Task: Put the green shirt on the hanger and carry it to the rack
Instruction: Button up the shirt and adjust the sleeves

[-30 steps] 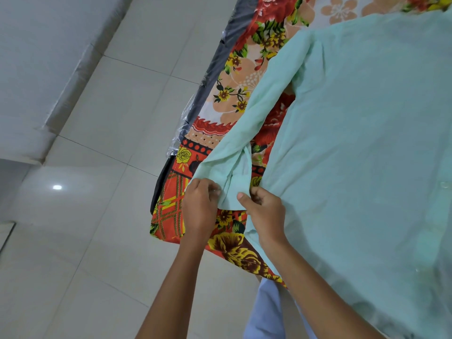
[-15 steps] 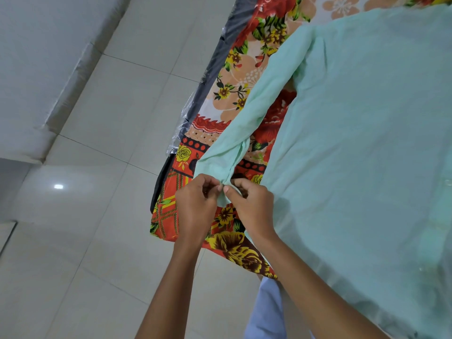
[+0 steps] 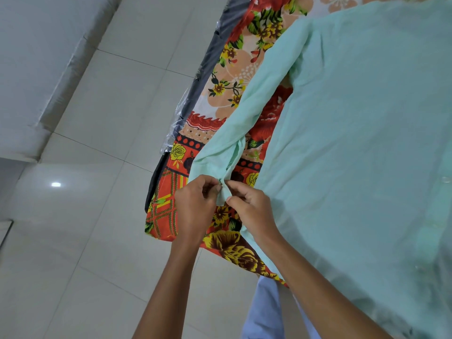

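Here my left hand (image 3: 195,206) and right hand (image 3: 252,211) both pinch the cuff (image 3: 223,192) of the green shirt (image 3: 354,148) on the bed (image 3: 234,77).

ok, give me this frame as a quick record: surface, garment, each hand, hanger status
surface: bed with floral sheet
garment: green shirt spread flat, sleeve lying toward the bed's edge
left hand: pinches the sleeve cuff
right hand: pinches the same cuff, beside the left
hanger: not in view
floor: pale tiles
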